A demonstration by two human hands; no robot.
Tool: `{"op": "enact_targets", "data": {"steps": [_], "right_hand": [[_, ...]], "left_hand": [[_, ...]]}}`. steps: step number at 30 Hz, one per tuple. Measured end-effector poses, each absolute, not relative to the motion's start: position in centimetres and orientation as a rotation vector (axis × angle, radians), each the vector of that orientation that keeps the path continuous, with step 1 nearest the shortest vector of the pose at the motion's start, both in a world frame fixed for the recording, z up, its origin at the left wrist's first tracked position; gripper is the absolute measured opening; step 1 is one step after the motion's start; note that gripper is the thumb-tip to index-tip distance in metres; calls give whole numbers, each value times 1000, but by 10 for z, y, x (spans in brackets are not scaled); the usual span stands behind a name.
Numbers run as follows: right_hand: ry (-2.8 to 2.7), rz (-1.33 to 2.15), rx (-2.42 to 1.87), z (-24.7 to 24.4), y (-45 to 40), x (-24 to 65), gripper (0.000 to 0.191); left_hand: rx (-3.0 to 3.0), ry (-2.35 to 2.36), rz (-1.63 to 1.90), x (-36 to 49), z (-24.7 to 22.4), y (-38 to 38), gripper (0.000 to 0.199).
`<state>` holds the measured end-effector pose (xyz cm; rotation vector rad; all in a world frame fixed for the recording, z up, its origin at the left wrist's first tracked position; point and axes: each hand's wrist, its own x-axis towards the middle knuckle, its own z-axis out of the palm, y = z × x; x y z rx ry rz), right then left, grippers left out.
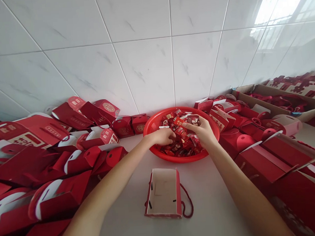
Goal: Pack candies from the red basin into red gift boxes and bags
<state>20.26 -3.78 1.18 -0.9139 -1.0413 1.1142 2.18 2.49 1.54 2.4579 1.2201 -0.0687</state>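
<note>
A round red plastic basket (184,159) stands against the wall, heaped with red-wrapped candies (183,136). At its left side my left hand (164,136) reaches in, fingers curled down into the candies; whatever they hold is hidden. My right hand (200,128) is over the right part of the heap, thumb and fingers closed around wrapped candies. In front of the basket an open red box (165,193) with a pale inside lies on the table, its dark red cord handle (187,202) looped at the right.
Many red gift boxes (77,159) crowd the left side of the table (204,200), and more red boxes (275,154) fill the right. A cardboard carton (309,114) with red items stands at the back right. A tiled wall (144,69) rises behind.
</note>
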Motion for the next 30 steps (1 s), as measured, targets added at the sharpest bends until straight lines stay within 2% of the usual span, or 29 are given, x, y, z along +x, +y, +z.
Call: {"op": "enact_targets", "data": {"steps": [5, 11, 17, 23, 26, 30], "right_hand": [[-1047, 1117, -919, 11, -37, 203, 44], [-1033, 1124, -925, 11, -38, 202, 42], [-1032, 1130, -915, 13, -38, 202, 41], [-1035, 1120, -902, 10, -36, 203, 41], [-1054, 1117, -881, 9, -36, 203, 40], [-1062, 1113, -867, 8, -36, 204, 39]], "left_hand": [[2491, 1290, -250, 38, 11, 26, 18], [2491, 1344, -273, 45, 3, 25, 40], [2498, 1267, -187, 39, 0, 27, 33], [2446, 1175, -80, 36, -1, 28, 17], [2410, 1164, -38, 37, 0, 26, 19], [2324, 1164, 9, 40, 4, 22, 33]]}}
